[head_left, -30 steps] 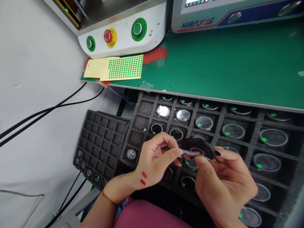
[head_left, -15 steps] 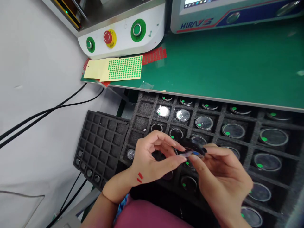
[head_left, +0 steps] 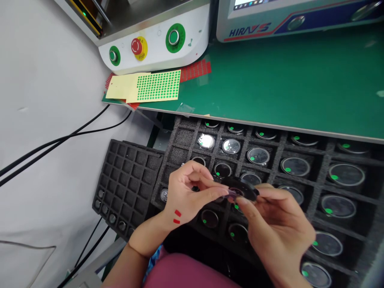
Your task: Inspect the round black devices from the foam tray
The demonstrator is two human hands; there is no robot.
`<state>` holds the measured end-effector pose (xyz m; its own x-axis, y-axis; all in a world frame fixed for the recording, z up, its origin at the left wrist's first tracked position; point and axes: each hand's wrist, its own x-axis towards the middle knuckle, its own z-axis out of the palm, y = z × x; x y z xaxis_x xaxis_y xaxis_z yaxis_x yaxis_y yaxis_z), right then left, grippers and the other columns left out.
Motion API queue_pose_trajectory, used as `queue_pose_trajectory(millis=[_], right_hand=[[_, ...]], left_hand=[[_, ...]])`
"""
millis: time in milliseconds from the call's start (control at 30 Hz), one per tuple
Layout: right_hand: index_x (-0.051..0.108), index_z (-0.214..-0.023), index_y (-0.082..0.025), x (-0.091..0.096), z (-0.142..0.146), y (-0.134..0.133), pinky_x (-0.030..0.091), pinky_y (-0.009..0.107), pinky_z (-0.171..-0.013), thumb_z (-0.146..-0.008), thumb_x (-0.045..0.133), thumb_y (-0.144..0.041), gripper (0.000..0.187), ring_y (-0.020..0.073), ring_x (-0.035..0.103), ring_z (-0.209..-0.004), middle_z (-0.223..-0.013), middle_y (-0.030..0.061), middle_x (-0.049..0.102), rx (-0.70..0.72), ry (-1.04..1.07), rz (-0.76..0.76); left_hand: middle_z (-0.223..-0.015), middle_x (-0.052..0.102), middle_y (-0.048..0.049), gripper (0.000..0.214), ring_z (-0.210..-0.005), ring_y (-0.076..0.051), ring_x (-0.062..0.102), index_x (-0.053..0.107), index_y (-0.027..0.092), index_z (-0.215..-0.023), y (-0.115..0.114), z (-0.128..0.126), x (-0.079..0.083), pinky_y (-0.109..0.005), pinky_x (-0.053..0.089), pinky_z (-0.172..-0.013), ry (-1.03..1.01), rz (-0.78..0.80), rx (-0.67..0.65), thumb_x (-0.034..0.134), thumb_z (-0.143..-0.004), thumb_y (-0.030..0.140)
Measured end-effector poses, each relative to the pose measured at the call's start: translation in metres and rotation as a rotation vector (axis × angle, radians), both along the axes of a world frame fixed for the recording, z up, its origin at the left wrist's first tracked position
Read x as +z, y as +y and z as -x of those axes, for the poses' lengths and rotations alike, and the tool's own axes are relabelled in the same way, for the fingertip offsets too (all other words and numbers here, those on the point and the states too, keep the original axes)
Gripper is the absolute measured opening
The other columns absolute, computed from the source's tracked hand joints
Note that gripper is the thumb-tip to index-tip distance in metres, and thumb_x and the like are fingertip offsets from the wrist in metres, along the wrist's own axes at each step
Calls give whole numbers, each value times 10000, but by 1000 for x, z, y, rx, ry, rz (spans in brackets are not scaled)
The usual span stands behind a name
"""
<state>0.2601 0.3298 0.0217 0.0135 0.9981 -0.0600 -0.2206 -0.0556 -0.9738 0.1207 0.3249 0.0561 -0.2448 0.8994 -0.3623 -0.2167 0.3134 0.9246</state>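
Both my hands meet over a black foam tray (head_left: 177,154) of round glass lenses in black rings. My right hand (head_left: 279,232) grips a round black lens part (head_left: 240,189) by its edge. My left hand (head_left: 189,196) pinches at the near rim of the same part with thumb and forefinger; whether it holds a thin film there I cannot make out. Two red stickers (head_left: 177,217) sit on the back of my left hand. Several lenses in the tray, such as one (head_left: 258,156), carry green dots.
A smaller black foam tray (head_left: 127,182) lies to the left, mostly empty cells. Above is a green bench (head_left: 285,88) with a sheet of green dot stickers (head_left: 156,85), red stickers (head_left: 195,70), a white control box with a red stop button (head_left: 137,46), and a grey machine (head_left: 270,16). Black cables (head_left: 54,146) run at left.
Both hands drifted a little left and up with the black part. The part has tilted flatter, and a lens with a green dot below my left hand has come into view.
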Motion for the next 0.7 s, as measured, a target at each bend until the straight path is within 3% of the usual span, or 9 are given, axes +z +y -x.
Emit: queue_pose_trajectory(millis=[267, 433, 600, 700], right_hand=[[647, -869, -223, -1, 5, -5, 515, 258, -560, -726, 747, -114, 206, 133, 579, -651, -725, -3, 611, -128, -46, -47], [647, -861, -221, -1, 7, -7, 532, 265, -581, -725, 741, -98, 207, 140, 597, -675, -731, 1, 617, -154, -40, -59], [652, -817, -214, -4, 8, -9, 541, 259, -550, -709, 785, -146, 185, 128, 619, -589, -762, 2, 639, -174, 25, 100], [646, -793, -210, -7, 3, -6, 523, 241, -505, -700, 809, -194, 188, 134, 624, -536, -704, 0, 658, -152, 67, 184]], left_hand=[[-537, 677, 53, 471, -549, -132, 678, 476, 194, -714, 3, -11, -7, -196, 504, -528, -102, -13, 160, 900, -541, 303], [-560, 665, 84, 487, -569, -91, 656, 408, 204, -753, 2, -19, -12, -183, 498, -577, -273, -77, 281, 870, -605, 256], [-593, 609, 86, 537, -500, -47, 520, 340, 217, -768, 0, -26, -12, -164, 337, -464, -454, 34, 312, 853, -618, 272], [-642, 606, 60, 492, -550, -65, 516, 380, 214, -799, -3, -24, -15, -197, 386, -520, -416, 54, 260, 833, -644, 326]])
